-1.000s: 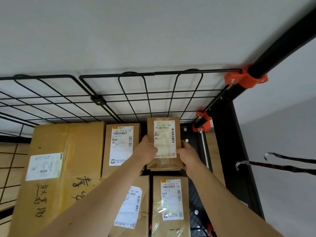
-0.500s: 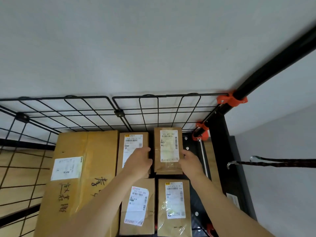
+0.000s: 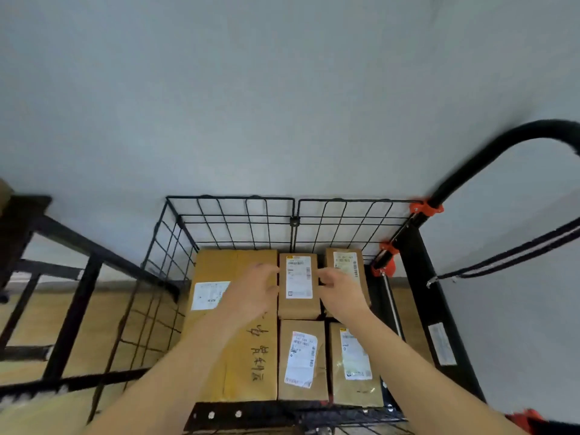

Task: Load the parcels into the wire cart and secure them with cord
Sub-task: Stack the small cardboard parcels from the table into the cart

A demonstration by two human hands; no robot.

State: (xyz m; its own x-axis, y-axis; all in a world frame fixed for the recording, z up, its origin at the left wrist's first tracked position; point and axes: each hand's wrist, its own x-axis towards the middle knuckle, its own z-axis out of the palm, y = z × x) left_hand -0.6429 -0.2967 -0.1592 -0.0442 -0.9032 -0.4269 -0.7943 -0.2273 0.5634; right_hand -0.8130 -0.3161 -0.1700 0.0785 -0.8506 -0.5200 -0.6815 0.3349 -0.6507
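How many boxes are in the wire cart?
5. The big box on the left, the far middle box, the far right box, the near middle box and the near right box. More may hide underneath.

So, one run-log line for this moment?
left hand: over large brown cardboard box | right hand: over small brown parcel | black cord: unused

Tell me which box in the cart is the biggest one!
Look inside the black wire cart. Along its left side lies one long cardboard box. It is far wider than the four small parcels beside it, and it has black handwriting on top.
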